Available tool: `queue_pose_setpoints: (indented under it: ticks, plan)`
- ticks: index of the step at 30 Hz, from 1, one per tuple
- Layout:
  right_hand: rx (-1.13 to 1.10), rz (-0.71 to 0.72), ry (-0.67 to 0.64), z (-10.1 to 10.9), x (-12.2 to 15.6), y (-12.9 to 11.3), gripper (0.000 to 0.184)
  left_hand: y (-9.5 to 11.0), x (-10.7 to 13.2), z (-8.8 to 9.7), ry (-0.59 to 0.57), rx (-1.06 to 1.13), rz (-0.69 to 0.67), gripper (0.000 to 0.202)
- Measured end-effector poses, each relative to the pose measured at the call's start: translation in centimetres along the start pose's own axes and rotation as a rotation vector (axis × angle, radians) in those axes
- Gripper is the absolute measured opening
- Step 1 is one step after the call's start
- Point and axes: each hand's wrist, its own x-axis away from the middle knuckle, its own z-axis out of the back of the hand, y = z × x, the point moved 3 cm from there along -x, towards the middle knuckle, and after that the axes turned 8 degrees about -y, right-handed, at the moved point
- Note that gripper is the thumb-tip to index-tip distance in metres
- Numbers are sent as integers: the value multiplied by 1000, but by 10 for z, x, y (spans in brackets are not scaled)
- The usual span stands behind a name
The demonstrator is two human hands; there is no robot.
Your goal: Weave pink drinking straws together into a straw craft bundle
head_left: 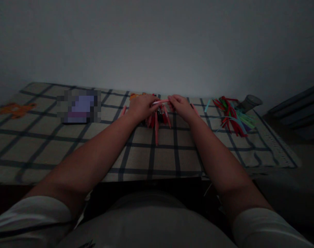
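Over the far middle of the table, a slim pink pen point(161, 101) lies level between my two hands. My left hand point(143, 106) is closed, its fingertips on the pen's left end. On the right end, my right hand point(180, 105) pinches with thumb and fingers. Just below and behind my left hand is a pile of red, black and pink pens point(157, 124), partly hidden by that hand. A pink stick point(195, 109) pokes out beyond my right wrist. The picture is dim, so fine detail on the pens is lost.
The checked cloth point(136, 158) covers the table, which meets a grey wall. At left are an orange flower-shaped piece point(17, 109) and a blurred-out phone-like device point(82, 108). To the right lie coloured strips point(233, 119) beside a clear cup point(251, 102).
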Motion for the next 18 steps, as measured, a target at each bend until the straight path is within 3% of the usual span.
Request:
queue_pose_setpoints:
  ticks: [10, 15, 18]
  plan:
    - [-149, 64, 3, -2, -2, 2, 12, -1, 0, 0, -1, -8, 26, 44]
    - [-148, 55, -4, -1, 0, -1, 18, 0, 0, 0, 4, -6, 26, 42]
    - [-81, 14, 4, -1, -1, 3, 48, 0, 1, 1, 0, -1, 33, 42]
